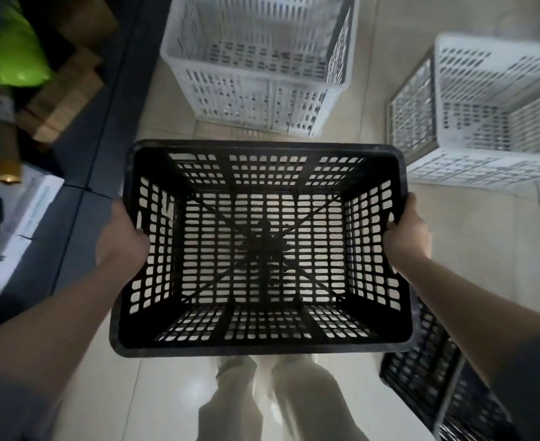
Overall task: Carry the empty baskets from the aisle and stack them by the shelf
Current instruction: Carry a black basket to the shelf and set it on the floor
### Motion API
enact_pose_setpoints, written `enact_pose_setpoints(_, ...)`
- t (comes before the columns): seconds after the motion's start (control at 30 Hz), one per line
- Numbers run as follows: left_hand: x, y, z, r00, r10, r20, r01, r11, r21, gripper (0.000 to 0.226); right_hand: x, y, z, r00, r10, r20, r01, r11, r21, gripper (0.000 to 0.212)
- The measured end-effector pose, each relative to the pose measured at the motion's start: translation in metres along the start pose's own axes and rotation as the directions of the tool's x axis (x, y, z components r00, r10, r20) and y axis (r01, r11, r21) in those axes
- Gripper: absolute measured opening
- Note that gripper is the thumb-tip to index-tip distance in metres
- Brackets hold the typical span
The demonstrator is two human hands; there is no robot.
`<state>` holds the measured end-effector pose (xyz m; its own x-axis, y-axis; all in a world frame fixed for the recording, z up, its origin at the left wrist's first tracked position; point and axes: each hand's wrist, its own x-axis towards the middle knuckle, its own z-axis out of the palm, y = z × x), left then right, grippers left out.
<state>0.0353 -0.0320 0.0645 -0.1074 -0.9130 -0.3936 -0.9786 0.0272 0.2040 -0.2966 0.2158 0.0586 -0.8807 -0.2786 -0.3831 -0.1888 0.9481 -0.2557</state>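
Pale tiled floor (485, 249) underfoot; dark shelf unit (81, 173) runs along the left of the person, its edge near the left forearm, with boxes and a green bag on it. Straight ahead of the grip, beyond the far rim of the carried load, stands a white basket stack (256, 68), two high by the look of it, close to the shelf side. A second white basket (485, 113) stands ahead and to the right, well apart from the first. Another black basket (437, 393) sits low on the floor under the right forearm. The carried black basket (262, 246) is empty, mouth up, held level and clear of the floor between the two hands, floor showing through its slotted bottom. Its long axis seems to run away from the person, toward the white stack; the hands take the two opposite side walls. Left hand (119, 240) is wrapped over the left rim, fingers curled inside. Right hand (405, 237) is closed the same way on the right rim at a handle slot. Both sit about level, neither clearly nearer the stack. Judgement: the next move is a forward carry, slightly left, then lowering it square into a stack.
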Motion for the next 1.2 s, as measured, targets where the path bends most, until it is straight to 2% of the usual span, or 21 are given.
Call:
enact_pose_setpoints(0.1,-0.018,0.023,-0.071,1.000,0.016,-0.015,-0.016,1.000,0.011,0.042,-0.020,-0.027,-0.069,0.999,-0.031,-0.011,0.031,0.999,0.013,0.060)
enact_pose_setpoints(0.23,-0.033,0.066,-0.176,0.997,0.080,-0.018,-0.080,0.997,0.001,0.064,-0.036,-0.074,-0.177,0.996,-0.084,-0.040,0.085,0.996,0.010,0.057)
enact_pose_setpoints(0.47,-0.083,0.129,-0.353,0.975,0.184,-0.124,-0.196,0.977,-0.089,0.049,-0.091,-0.134,-0.366,0.968,-0.179,-0.174,0.195,0.978,0.075,0.031)
enact_pose_setpoints(0.6,-0.119,0.155,-0.450,0.952,0.237,-0.196,-0.263,0.958,-0.118,0.058,-0.125,-0.162,-0.458,0.933,-0.230,-0.278,0.264,0.960,0.090,0.034)
enact_pose_setpoints(0.7,-0.150,0.170,-0.518,0.915,0.280,-0.290,-0.320,0.942,-0.099,0.054,-0.151,-0.179,-0.517,0.916,-0.228,-0.331,0.268,0.960,0.082,0.039)
enact_pose_setpoints(0.8,-0.179,0.179,-0.579,0.869,0.297,-0.395,-0.355,0.932,-0.080,0.045,-0.176,-0.192,-0.567,0.885,-0.257,-0.387,0.320,0.942,0.106,0.041)
enact_pose_setpoints(0.9,-0.204,0.186,-0.630,0.846,0.273,-0.457,-0.342,0.937,-0.074,0.047,-0.197,-0.205,-0.608,0.852,-0.302,-0.428,0.382,0.917,0.113,0.039)
enact_pose_setpoints(1.07,-0.236,0.176,-0.685,0.829,0.283,-0.483,-0.370,0.925,-0.093,0.042,-0.226,-0.226,-0.650,0.826,-0.351,-0.441,0.436,0.894,0.106,0.037)
enact_pose_setpoints(1.2,-0.249,0.158,-0.712,0.827,0.269,-0.494,-0.358,0.929,-0.094,0.051,-0.251,-0.242,-0.668,0.831,-0.361,-0.423,0.450,0.883,0.132,0.033)
